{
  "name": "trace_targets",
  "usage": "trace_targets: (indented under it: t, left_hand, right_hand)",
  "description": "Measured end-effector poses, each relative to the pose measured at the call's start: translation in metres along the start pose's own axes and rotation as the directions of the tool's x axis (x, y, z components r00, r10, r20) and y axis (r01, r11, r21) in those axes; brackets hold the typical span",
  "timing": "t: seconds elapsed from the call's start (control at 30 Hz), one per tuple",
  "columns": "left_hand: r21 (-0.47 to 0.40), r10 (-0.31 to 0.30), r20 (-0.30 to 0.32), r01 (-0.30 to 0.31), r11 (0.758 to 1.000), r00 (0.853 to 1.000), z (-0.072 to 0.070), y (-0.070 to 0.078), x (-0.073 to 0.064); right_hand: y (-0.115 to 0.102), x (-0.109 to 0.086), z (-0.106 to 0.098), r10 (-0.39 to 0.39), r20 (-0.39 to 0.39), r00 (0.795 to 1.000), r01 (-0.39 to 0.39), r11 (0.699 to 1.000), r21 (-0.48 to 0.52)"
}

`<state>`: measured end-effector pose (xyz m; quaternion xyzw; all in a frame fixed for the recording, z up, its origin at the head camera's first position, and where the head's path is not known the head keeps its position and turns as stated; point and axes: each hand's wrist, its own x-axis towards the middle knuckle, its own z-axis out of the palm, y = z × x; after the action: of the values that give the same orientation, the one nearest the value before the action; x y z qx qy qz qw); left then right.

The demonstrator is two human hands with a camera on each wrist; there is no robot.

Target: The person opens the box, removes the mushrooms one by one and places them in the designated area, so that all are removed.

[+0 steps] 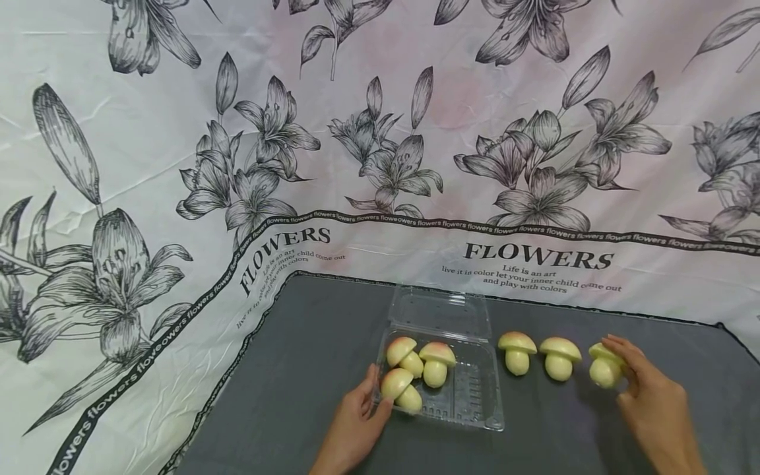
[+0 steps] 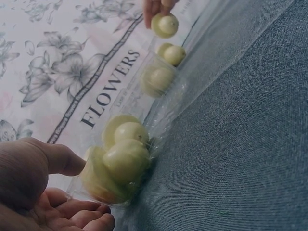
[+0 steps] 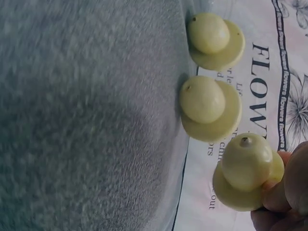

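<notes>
My right hand (image 1: 656,399) pinches a toy mushroom (image 1: 604,371) by its pale yellow-green cap, at the right end of a short row. In the right wrist view the stem of this mushroom (image 3: 246,161) faces the camera. Left of it, two like mushrooms stand in line, a middle one (image 1: 560,365) and one nearer the box (image 1: 517,359). My left hand (image 1: 358,419) grips the left edge of a clear plastic clamshell box (image 1: 475,396), thumb over the rim. Three mushrooms sit in its left half: a back one (image 1: 401,346), a right one (image 1: 437,353) and a front one (image 1: 396,382).
The box's lid (image 1: 436,313) lies folded back behind it. Dark grey cloth (image 1: 285,369) covers the table. A white cloth with printed flowers (image 1: 380,165) rises behind and along the left side.
</notes>
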<state>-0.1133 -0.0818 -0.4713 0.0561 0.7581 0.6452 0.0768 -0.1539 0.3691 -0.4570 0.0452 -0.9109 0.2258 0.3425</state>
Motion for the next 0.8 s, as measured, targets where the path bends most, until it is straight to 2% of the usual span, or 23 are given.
trace_targets:
  t: [0.23,0.5,0.8]
  left_hand:
    - [0.017,0.002,-0.009,-0.002,1.0,1.0,0.001,0.0,0.0]
    - [-0.009,-0.011,0.009,0.011,1.0,1.0,-0.002,0.0,0.0]
    - [-0.012,-0.04,0.004,0.041,0.999,0.999,-0.002,-0.002,0.002]
  right_hand:
    - [0.009,-0.001,0.005,-0.026,0.015,1.0,0.026,1.0,-0.004]
    - [0.019,-0.002,0.012,-0.063,0.051,0.997,0.063,0.998,0.007]
    - [0.019,-0.001,0.016,-0.024,0.115,0.993,0.025,1.0,-0.01]
